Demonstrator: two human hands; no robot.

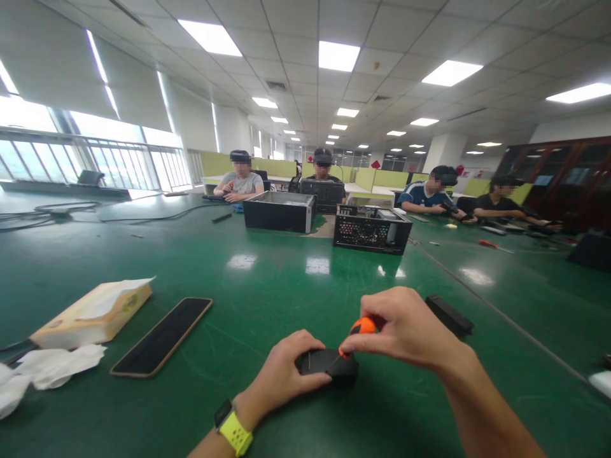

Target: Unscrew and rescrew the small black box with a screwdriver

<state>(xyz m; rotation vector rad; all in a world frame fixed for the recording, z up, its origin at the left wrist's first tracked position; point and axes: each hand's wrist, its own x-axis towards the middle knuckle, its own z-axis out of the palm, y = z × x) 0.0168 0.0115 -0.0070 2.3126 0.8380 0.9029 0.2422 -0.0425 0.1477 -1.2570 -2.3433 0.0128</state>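
While we lean over a green tabletop (267, 280), our two hands work close together but not touching. Our left hand (289, 366) grips a small black box (346, 376), which lies on the tabletop in front of us, with the thumb along its near side. Our right hand (403, 327) is closed around the orange and black handle of a screwdriver (365, 326), its thin shaft slanting down to the top of the box; we cannot tell whether the tip sits in a screw. A watch (233, 429) with a yellow-green strap circles our left wrist. Leftward lie a dark-screened phone (165, 337), a tissue pack (102, 318) and crumpled tissues (60, 366). Just beyond our right hand rests a black block (449, 315). Farther off stand computer cases (277, 218), and four people (249, 184) sit across from us.
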